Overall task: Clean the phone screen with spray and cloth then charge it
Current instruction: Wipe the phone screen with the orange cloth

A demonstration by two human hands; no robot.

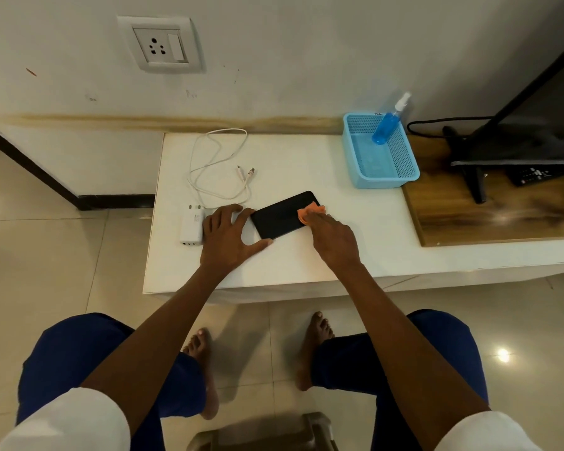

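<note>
A black phone (280, 216) lies screen up on the white table (306, 258). My left hand (230, 237) rests flat at its left end, thumb and fingers bracing the phone's edge. My right hand (334, 237) presses a small orange cloth (310, 212) onto the right part of the screen. A blue spray bottle (388, 123) leans inside the blue basket (401, 157) at the back right. The white charger adapter (192, 227) lies just left of my left hand, and the white cable (215, 164) is looped behind it. A wall socket (162, 43) sits above on the wall.
A TV on a black stand (476, 177) and a remote (534, 175) occupy the wooden board (469, 216) to the right, with a black cord along the wall. My knees and bare feet are below the table's front edge.
</note>
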